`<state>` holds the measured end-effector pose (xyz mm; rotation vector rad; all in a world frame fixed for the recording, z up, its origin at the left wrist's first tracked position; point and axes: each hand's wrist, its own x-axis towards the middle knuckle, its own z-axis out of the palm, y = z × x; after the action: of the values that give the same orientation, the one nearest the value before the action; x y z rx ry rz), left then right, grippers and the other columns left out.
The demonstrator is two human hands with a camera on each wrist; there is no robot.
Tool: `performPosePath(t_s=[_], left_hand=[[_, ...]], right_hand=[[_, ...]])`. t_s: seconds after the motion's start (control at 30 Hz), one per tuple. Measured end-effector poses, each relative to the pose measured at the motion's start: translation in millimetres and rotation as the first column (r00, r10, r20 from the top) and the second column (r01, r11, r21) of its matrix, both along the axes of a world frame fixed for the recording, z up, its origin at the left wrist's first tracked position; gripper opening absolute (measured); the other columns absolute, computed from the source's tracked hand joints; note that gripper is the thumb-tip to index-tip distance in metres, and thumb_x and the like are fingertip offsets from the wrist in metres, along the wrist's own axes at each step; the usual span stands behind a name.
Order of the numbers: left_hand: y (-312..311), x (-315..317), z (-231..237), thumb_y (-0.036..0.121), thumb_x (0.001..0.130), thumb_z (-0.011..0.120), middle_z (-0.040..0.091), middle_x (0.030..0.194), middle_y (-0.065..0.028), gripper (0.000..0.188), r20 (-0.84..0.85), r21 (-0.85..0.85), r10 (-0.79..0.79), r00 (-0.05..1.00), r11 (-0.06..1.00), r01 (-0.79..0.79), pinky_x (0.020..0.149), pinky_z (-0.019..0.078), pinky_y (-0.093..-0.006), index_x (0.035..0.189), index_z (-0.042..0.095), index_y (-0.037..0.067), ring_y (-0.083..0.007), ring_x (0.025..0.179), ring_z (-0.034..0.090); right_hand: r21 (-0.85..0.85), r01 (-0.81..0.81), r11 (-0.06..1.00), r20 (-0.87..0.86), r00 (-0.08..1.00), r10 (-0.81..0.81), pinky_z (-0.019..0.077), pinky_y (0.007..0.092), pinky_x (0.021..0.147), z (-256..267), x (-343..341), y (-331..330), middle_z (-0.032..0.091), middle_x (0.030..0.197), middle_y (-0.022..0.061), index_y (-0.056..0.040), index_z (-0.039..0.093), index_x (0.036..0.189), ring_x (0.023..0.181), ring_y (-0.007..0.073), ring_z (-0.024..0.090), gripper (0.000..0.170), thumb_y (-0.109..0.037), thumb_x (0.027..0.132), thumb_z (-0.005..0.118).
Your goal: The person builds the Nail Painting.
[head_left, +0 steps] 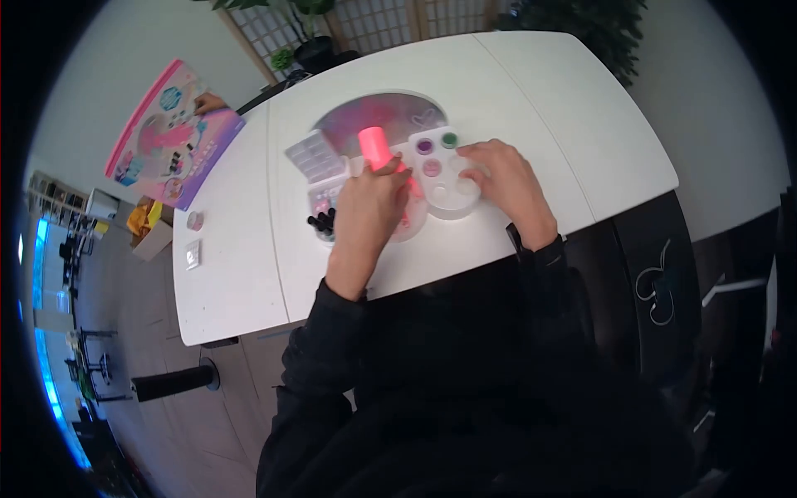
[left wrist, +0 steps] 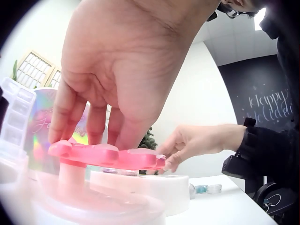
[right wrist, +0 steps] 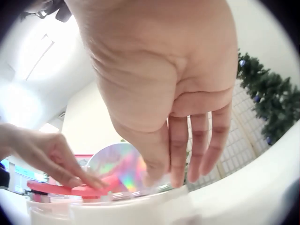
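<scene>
My left hand [head_left: 372, 203] is above a bright pink piece [head_left: 375, 145], its fingertips resting on top. In the left wrist view this piece looks flat and wavy-edged, on a short post over a round translucent pink base [left wrist: 117, 206]. To its right sits a white rounded tray [head_left: 451, 203] with round wells, some holding purple [head_left: 424, 146], green [head_left: 449, 139] and pink pots. My right hand [head_left: 513, 183] reaches over the tray's right side, thumb and index fingertips apart at a clear well. The right wrist view shows its fingers pointing down at the rim.
An iridescent half-round panel [head_left: 340, 116] stands behind. On the left are a white compartment tray [head_left: 318, 158] and several black-capped bottles [head_left: 322, 222]. Farther left are a large toy box [head_left: 170, 137], a small pot [head_left: 194, 220] and a silvery packet [head_left: 193, 255].
</scene>
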<state>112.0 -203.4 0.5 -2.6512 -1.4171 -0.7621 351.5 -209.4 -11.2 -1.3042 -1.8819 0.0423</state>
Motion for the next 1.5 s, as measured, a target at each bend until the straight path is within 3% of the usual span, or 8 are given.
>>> performPosePath(t_s=[0.27,0.47,0.67,1.0,1.13,1.3,1.33,1.5], left_hand=[[-1,-2,4,0.011,0.087,0.074,0.074,0.132,-0.008,0.026,-0.015,-0.031,0.05,0.999,0.998,-0.05,0.082,0.0645,-0.0447,0.112,0.081,0.012,-0.0432,0.107,0.074],[-5,-1,8,0.011,0.087,0.074,0.074,0.133,-0.0088,0.027,0.007,-0.094,0.059,0.998,0.994,-0.058,0.081,0.0643,-0.0451,0.113,0.081,0.012,-0.044,0.11,0.073],[-5,-1,5,0.012,0.088,0.074,0.073,0.133,-0.007,0.026,-0.028,-0.013,0.074,0.997,0.997,-0.074,0.084,0.0631,-0.0442,0.113,0.081,0.012,-0.0415,0.109,0.073],[-6,-4,6,0.012,0.083,0.078,0.075,0.129,-0.008,0.028,0.021,-0.002,0.041,0.999,0.999,-0.041,0.079,0.063,-0.0449,0.11,0.081,0.011,-0.0367,0.095,0.075],[-4,-6,2,0.012,0.083,0.078,0.074,0.13,-0.005,0.028,-0.017,0.02,0.072,0.997,0.997,-0.072,0.078,0.0637,-0.0443,0.11,0.081,0.012,-0.0347,0.105,0.074],[-4,-3,-3,0.007,0.078,0.076,0.072,0.134,-0.0116,0.029,0.025,-0.016,0.05,0.998,0.999,-0.05,0.085,0.0642,-0.0458,0.107,0.08,0.007,-0.044,0.108,0.073],[-4,-4,-5,0.01,0.081,0.078,0.073,0.131,-0.0011,0.031,-0.01,0.02,0.069,0.998,0.997,-0.069,0.078,0.0644,-0.0444,0.111,0.08,0.012,-0.0347,0.108,0.072],[-5,-5,-2,0.01,0.081,0.078,0.073,0.131,-0.0024,0.03,0.006,0.002,0.056,0.998,0.998,-0.056,0.079,0.0641,-0.0444,0.111,0.08,0.011,-0.0352,0.109,0.072]], right_hand=[[-0.382,0.507,0.773,0.292,0.859,-0.42,0.0575,0.044,0.076,15,66,-39,0.074,0.099,0.0179,0.0012,0.077,0.099,0.09,0.0355,0.072,0.032,-0.017,0.076,0.09],[-0.471,0.406,0.783,0.247,0.913,-0.325,0.0578,0.0403,0.073,-14,61,-24,0.074,0.094,0.0126,-0.0018,0.079,0.096,0.081,0.0311,0.073,0.033,-0.021,0.074,0.093],[-0.19,0.186,0.964,0.044,0.983,-0.181,0.0574,0.0453,0.076,7,26,-3,0.069,0.105,0.0106,-0.0018,0.074,0.101,0.089,0.0364,0.07,0.019,-0.007,0.085,0.081],[-0.003,-0.162,0.987,-0.012,0.987,0.162,0.0558,0.0432,0.086,-14,-22,29,0.07,0.106,0.0131,0.0018,0.073,0.105,0.1,0.0354,0.067,0.03,0.003,0.076,0.081],[-0.13,-0.144,0.981,-0.034,0.989,0.141,0.0566,0.0422,0.085,-8,-14,25,0.071,0.103,0.0134,0.0027,0.077,0.103,0.098,0.0344,0.068,0.031,0.011,0.073,0.079],[-0.161,-0.129,0.979,0.062,0.988,0.14,0.0587,0.0398,0.083,-8,-12,29,0.073,0.101,0.0129,0.003,0.078,0.104,0.095,0.0331,0.068,0.031,0.013,0.074,0.077],[-0.155,-0.134,0.979,0.062,0.987,0.145,0.0587,0.0398,0.083,-8,-11,28,0.073,0.101,0.0129,0.003,0.078,0.104,0.095,0.0331,0.068,0.031,0.013,0.074,0.077],[-0.057,-0.084,0.995,-0.009,0.996,0.083,0.0581,0.0407,0.079,-7,0,15,0.075,0.105,0.0137,0.0027,0.077,0.104,0.089,0.0307,0.071,0.027,0.003,0.077,0.082]])
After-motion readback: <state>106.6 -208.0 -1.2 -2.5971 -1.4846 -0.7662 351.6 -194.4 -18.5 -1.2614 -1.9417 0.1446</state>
